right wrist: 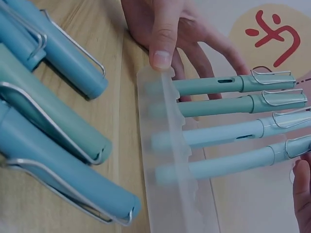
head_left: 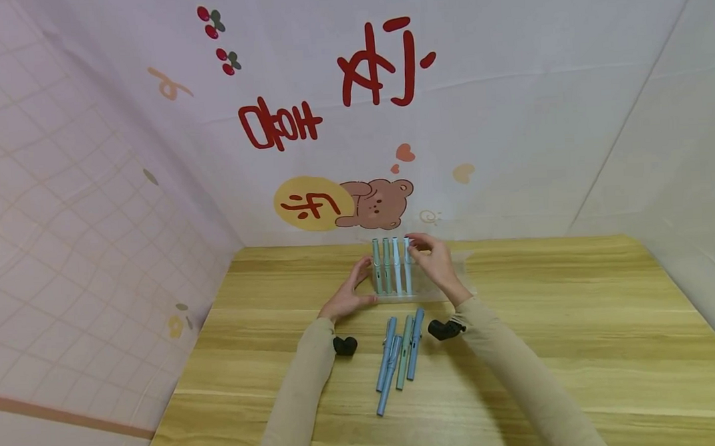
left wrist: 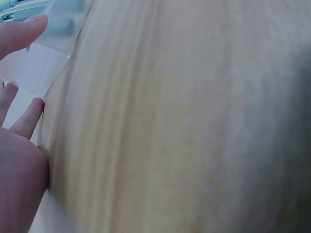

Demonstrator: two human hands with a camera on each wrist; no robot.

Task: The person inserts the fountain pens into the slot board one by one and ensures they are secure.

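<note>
Standing pens upright in a clear plastic pen rack (head_left: 423,293) is the work I am doing, and by my reading it is about half done. Four pens are already standing in the rack's slots, side by side, at the far middle of the wooden table (head_left: 577,320). From the left they are two greenish ones and two pale blue ones, clips near the top.

My right hand (head_left: 434,259) is pinching the top of the rightmost standing pen (head_left: 407,264) between thumb and fingertips, so that grip is closed on it. I judge I am seating it in its slot, though I cannot tell whether it is fully down. In the right wrist view the same pen (right wrist: 233,162) is lying lowest in the row, with my fingertip just at its clip end.

My left hand (head_left: 351,293) is at nine o'clock of the rack, fingers straight and relaxed, steadying it. The right wrist view shows one left fingertip (right wrist: 163,53) pressing on the rack's edge (right wrist: 167,145). The left wrist view shows my fingers (left wrist: 24,29) touching clear plastic beside the wood.

Four loose pens (head_left: 399,354) are lying on the table at six o'clock of the rack, close together, between my forearms. Those are what I am counting as left to place. Whether the rack has enough free slots at three o'clock of the standing row I cannot tell, since the plastic is nearly invisible there.
</note>
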